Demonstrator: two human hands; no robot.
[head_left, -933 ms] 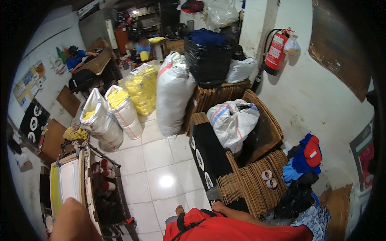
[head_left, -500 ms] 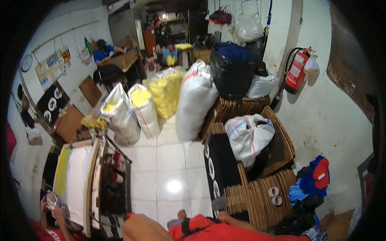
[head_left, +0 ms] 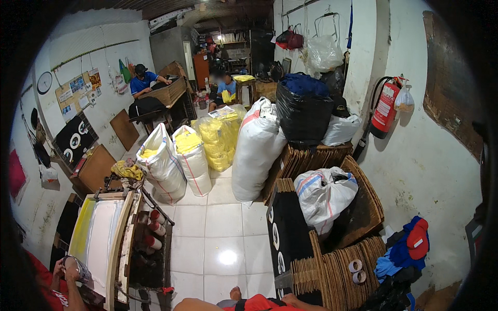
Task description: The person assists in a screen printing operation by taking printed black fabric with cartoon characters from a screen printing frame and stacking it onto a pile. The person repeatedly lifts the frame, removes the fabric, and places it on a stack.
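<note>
My right hand [head_left: 289, 299] is low in the head view, beside the edge of the stacked cardboard sheets [head_left: 343, 264] and a black printed panel [head_left: 282, 233]; its finger shape is unclear. My left forearm [head_left: 189, 305] barely shows at the lower edge, with that hand out of view. At the lower left, a co-worker in red [head_left: 44, 287] holds a round container [head_left: 78, 270] in both hands beside a framed screen table [head_left: 104, 238]. Red cloth of my clothing and a bare foot [head_left: 235, 293] show at the bottom.
Sacks of yellow cloth [head_left: 189, 163], a tall white sack [head_left: 254, 155] and a black bag [head_left: 301, 114] border the tiled floor [head_left: 223, 223]. A fire extinguisher [head_left: 384, 111] hangs right. Two people in blue [head_left: 140, 83] [head_left: 225, 88] sit farther back. Clothes [head_left: 410, 243] lie piled at right.
My view has tilted up, so the room sits lower in frame. My left arm has moved down toward the centre bottom. The co-worker in red with the container has come into view at left.
</note>
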